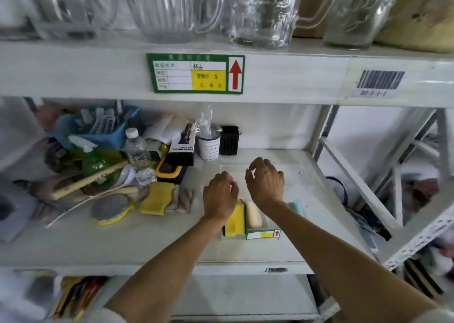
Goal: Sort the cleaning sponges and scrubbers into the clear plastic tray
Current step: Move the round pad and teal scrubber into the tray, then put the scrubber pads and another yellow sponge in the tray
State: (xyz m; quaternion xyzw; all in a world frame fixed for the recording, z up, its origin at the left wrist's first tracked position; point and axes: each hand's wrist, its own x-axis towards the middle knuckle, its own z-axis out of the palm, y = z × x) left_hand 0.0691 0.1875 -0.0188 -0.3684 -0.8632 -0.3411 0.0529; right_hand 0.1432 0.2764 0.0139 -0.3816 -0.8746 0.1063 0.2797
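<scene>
Left hand point(219, 194) and right hand point(266, 182) loosely curled, empty, over clear plastic tray point(304, 175) on shelf. Yellow sponge point(235, 220) and cream sponge point(254, 214) in tray, beneath wrists.

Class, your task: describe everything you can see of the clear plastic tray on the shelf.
The clear plastic tray is a shallow, see-through rectangle, hard to make out against the white shelf. It lies flat right of the clutter. At its near end stand a yellow sponge with a dark edge, a cream sponge and something pale teal. A small green price label sits at its front. Both hands, left hand and right hand, are above it, fingers curled; contact is unclear.
</scene>
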